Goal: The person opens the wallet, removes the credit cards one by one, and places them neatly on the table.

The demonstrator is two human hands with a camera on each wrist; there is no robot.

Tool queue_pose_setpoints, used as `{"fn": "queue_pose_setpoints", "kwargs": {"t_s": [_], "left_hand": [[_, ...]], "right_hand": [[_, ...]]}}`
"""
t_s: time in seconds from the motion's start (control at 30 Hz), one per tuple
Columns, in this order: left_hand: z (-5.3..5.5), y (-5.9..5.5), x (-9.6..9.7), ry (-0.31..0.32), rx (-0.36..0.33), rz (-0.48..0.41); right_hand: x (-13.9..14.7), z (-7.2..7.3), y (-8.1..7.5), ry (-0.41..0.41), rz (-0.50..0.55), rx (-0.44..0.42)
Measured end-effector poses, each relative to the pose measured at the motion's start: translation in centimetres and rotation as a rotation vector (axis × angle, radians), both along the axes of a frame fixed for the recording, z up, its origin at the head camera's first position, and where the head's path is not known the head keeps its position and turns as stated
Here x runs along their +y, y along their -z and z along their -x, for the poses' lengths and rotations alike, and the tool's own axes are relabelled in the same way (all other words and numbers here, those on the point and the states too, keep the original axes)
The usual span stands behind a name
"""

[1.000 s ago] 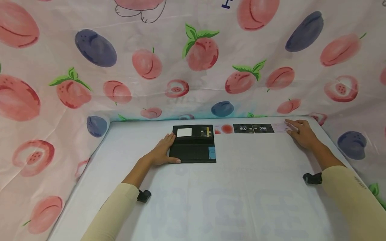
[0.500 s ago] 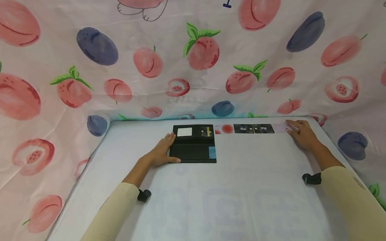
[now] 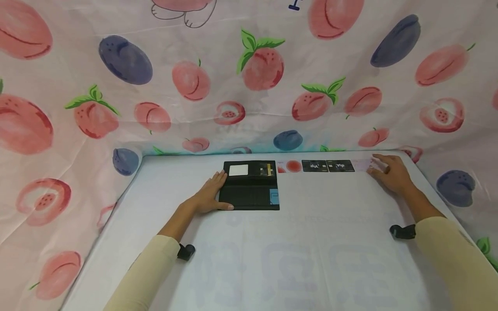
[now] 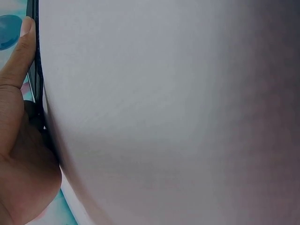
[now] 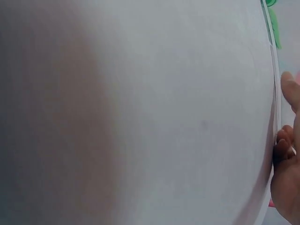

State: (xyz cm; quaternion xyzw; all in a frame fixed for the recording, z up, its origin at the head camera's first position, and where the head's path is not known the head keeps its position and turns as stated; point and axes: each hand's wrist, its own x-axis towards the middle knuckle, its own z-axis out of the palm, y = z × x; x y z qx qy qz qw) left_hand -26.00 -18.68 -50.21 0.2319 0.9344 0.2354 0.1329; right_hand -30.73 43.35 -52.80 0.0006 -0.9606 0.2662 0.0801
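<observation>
In the head view a black wallet [image 3: 249,198] lies unfolded near the back of the table, with a white card [image 3: 238,170] and a blue card [image 3: 274,196] in its slots. My left hand [image 3: 209,195] rests on the wallet's left edge, thumb at the lower corner and fingers along the side. To the wallet's right runs a row: a card with red fruit [image 3: 289,166], two black "Vip" cards [image 3: 314,166] and a pale pink card [image 3: 360,165]. My right hand [image 3: 394,175] is at the pink card's right end, thumb and forefinger spread apart, covering that end.
The white table [image 3: 295,259] extends toward me in front of the wallet. A fruit-printed cloth [image 3: 249,112] hangs behind the table's back edge and down its sides. Black wrist cameras [image 3: 186,252] sit below both forearms.
My right thumb has shifted slightly left along the pink card, and the forefinger has drawn slightly right. The left hand, wallet and other cards stay in place.
</observation>
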Motion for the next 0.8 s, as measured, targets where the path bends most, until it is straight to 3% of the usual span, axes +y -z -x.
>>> {"fn": "queue_pose_setpoints", "kwargs": {"t_s": [0.27, 0.5, 0.8], "left_hand": [[0.0, -0.2, -0.1, 0.001, -0.010, 0.002], [0.2, -0.2, -0.1, 0.000, -0.013, 0.004], [0.2, -0.1, -0.1, -0.002, -0.011, 0.002]], "right_hand": [[-1.5, -0.7, -0.3, 0.045, 0.059, 0.082], [-3.8, -1.1, -1.0, -0.007, 0.090, 0.155], [-6.9, -1.6, -1.8, -0.086, 0.104, 0.167]]}}
